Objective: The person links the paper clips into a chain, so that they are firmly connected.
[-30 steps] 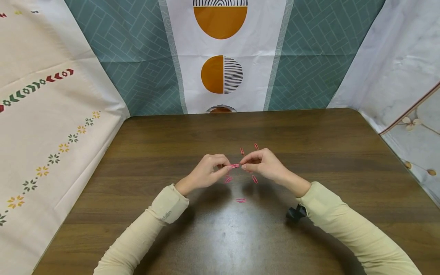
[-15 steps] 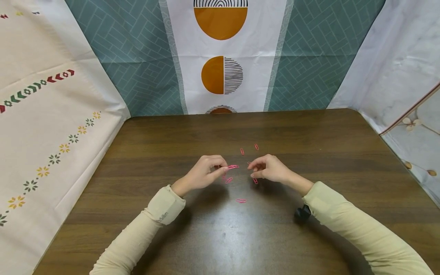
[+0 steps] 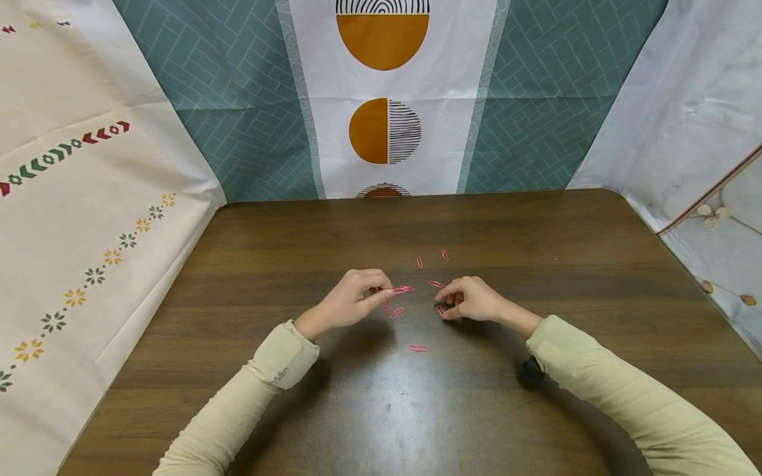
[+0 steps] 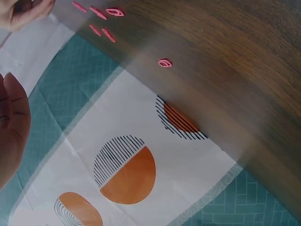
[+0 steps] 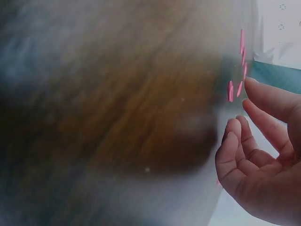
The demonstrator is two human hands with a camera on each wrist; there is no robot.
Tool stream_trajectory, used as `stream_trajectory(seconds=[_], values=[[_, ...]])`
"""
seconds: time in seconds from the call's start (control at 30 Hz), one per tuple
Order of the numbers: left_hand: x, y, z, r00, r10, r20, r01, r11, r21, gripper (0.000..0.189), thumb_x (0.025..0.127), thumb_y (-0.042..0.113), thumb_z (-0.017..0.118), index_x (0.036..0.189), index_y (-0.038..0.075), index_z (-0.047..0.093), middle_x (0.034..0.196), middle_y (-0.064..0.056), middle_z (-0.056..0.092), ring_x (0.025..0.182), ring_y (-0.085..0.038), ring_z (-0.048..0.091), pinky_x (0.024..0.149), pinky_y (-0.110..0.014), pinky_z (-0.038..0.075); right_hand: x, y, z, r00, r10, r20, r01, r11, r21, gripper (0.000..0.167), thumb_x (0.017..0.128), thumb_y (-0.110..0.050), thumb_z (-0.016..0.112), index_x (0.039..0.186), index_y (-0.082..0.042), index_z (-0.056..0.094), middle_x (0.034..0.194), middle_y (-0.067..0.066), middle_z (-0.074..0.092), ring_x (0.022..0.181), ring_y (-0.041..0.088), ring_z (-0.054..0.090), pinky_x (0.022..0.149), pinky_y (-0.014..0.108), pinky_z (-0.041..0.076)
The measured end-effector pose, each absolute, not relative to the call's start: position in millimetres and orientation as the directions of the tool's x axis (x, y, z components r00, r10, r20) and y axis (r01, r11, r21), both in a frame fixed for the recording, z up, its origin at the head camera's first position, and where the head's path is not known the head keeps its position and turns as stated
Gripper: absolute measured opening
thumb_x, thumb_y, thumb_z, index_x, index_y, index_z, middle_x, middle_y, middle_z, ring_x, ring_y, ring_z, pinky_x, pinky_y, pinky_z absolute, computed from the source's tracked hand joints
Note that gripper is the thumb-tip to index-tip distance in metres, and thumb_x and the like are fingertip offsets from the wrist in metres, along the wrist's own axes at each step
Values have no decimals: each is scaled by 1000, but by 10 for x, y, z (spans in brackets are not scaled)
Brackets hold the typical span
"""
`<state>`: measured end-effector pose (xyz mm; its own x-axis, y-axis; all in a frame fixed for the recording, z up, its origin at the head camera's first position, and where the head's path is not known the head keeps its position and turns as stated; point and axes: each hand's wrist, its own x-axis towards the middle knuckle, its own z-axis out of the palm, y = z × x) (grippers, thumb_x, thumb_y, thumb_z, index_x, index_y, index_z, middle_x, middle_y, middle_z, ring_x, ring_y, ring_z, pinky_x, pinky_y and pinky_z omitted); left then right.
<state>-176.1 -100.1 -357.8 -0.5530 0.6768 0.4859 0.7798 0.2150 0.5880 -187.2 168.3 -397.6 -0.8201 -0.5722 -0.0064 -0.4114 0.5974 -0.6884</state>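
Observation:
In the head view my left hand (image 3: 360, 297) pinches a short chain of pink paper clips (image 3: 403, 289) between thumb and index finger, above the middle of the table. More pink shows just below those fingers. My right hand (image 3: 473, 299) is low over the table to the right, its fingertips beside a loose paper clip (image 3: 441, 311); whether they touch it, I cannot tell. The right wrist view shows the right hand (image 5: 268, 146) with thumb and finger apart. Another loose paper clip (image 3: 436, 283) lies just beyond it. At the left wrist view's edge, the left hand (image 4: 14, 127) is partly cut off.
Loose pink clips lie about: two at the back, a left one (image 3: 419, 263) and a right one (image 3: 444, 254), one clip (image 3: 397, 313) near the left hand, and one clip (image 3: 418, 348) closer in front. Patterned cloths (image 3: 250, 119) hang around the brown wooden table (image 3: 286, 231).
My right hand has drawn away from the chain, moving right and down to the loose clip. The left hand has shifted slightly left, still pinching the chain.

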Motion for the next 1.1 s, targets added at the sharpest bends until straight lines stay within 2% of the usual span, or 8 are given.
stream_trajectory(seconds=[0.27, 0.53, 0.73, 0.9, 1.1], values=[[-1779, -1015, -3556, -531, 701, 476, 792, 211, 573, 13, 85, 1, 60, 76, 9, 61, 74, 3, 57, 61, -5, 45, 53, -21, 39, -1907, 1682, -4027, -792, -610, 32, -485, 597, -638, 29, 71, -7, 76, 99, -4, 70, 76, 3, 57, 62, 9, 47, 58, 25, 41], [-1786, -1031, -3557, -524, 710, 471, 801, 223, 556, 13, 86, 1, 59, 75, 9, 61, 74, 3, 56, 61, -5, 44, 54, -21, 38, -1921, 1670, -4062, -772, -631, 75, -541, 591, -599, 22, 70, -5, 76, 91, -4, 72, 75, 1, 58, 62, 8, 48, 58, 24, 42], [-1788, -1042, -3556, -533, 712, 457, 796, 238, 557, 14, 86, 4, 60, 75, 10, 61, 73, 1, 58, 60, -6, 44, 52, -22, 38, -1916, 1669, -4073, -786, -615, 68, -519, 595, -613, 19, 68, -3, 77, 86, -4, 71, 73, 1, 58, 61, 9, 49, 57, 24, 41], [-1794, -1052, -3551, -543, 713, 443, 785, 245, 569, 13, 86, 4, 60, 74, 10, 61, 74, 3, 58, 62, -6, 45, 55, -22, 41, -1895, 1671, -4051, -803, -593, 49, -477, 592, -650, 16, 67, 1, 76, 78, -5, 67, 64, -3, 57, 57, 6, 50, 54, 23, 42], [-1798, -1061, -3547, -545, 715, 438, 782, 245, 573, 12, 87, 5, 59, 76, 9, 63, 74, 2, 58, 62, -7, 46, 57, -22, 42, -1883, 1694, -4023, -811, -583, 44, -460, 590, -663, 12, 71, 0, 74, 69, -8, 65, 60, -6, 59, 54, 6, 48, 50, 22, 39]])
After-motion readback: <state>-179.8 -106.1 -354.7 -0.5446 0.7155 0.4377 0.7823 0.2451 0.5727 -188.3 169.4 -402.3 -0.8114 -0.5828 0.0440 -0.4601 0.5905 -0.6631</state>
